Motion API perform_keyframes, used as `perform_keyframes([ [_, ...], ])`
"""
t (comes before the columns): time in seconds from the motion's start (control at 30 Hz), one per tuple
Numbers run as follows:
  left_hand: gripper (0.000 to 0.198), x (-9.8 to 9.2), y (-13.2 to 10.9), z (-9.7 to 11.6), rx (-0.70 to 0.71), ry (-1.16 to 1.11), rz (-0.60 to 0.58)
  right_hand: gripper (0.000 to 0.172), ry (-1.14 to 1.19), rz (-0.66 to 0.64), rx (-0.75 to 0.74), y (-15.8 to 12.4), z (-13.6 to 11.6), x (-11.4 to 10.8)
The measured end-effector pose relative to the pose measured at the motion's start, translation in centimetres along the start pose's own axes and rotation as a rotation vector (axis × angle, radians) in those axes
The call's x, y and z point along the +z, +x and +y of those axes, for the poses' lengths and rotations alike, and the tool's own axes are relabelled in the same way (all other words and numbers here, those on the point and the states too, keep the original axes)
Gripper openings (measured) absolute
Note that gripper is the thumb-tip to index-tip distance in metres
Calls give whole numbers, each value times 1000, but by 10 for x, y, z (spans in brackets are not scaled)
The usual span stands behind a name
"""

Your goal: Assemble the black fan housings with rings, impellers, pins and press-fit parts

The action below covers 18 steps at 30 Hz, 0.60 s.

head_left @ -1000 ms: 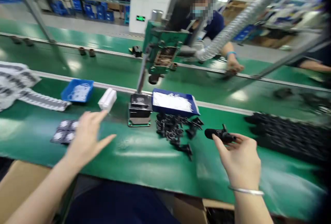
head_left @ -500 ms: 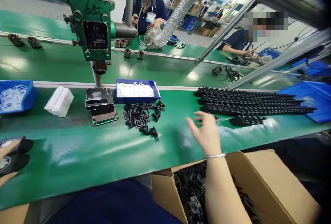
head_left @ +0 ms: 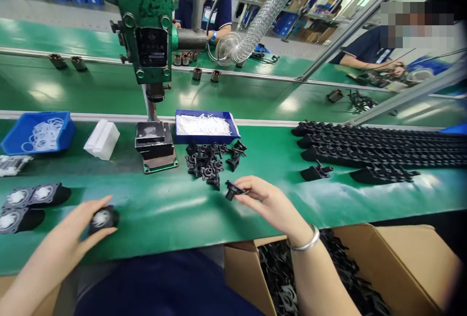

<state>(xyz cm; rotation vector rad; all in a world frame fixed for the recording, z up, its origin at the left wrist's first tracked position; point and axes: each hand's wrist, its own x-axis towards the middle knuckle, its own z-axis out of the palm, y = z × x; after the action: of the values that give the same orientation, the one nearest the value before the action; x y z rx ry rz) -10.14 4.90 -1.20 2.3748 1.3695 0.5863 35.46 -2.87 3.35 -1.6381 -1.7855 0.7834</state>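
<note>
My left hand (head_left: 75, 231) has thumb and fingers around a black plastic housing with a white ring-like insert (head_left: 102, 218), low over the green worktop. Beside that wrist lie several similar black housings with white inserts (head_left: 45, 193). Between the thumb and fingertips of my right hand (head_left: 265, 200) is a small black plastic flanged part with a short stem (head_left: 232, 190). It is just in front of a heap of similar black parts (head_left: 204, 160). A single assembled black piece (head_left: 315, 172) rests farther right, near the long rows of black pieces (head_left: 365, 145).
A green press (head_left: 155, 38) stands over a black metal block (head_left: 155, 140). Behind the heap is a blue tray of white strips (head_left: 207, 138). At left are a white block (head_left: 102, 139) and a blue bin of white rings (head_left: 22, 133). An open carton (head_left: 242, 272) holds black parts.
My right hand has moved left to the heap and now holds a black flanged part. My left hand has come in with a housing. A single black piece now shows by the rows.
</note>
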Motion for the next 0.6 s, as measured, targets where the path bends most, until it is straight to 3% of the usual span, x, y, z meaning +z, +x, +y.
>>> perform_keyframes([
  [0.13, 52, 38, 27, 44, 78, -136, -105, 22, 106, -381, -32, 32, -29, 35],
  [0.27, 50, 52, 44, 72, 101, -247, -185, 21, 153, -549, -28, 62, -23, 77],
  [0.4, 67, 42, 50, 68, 95, -385, -190, 30, 82, -416, -53, 64, -17, 91],
  [0.53, 79, 31, 74, 40, -1, -447, 44, 47, -42, -314, -146, 48, -28, 95],
  [0.6, 98, 37, 97, 25, -40, -368, 73, 52, -110, -287, -160, 43, -35, 103],
])
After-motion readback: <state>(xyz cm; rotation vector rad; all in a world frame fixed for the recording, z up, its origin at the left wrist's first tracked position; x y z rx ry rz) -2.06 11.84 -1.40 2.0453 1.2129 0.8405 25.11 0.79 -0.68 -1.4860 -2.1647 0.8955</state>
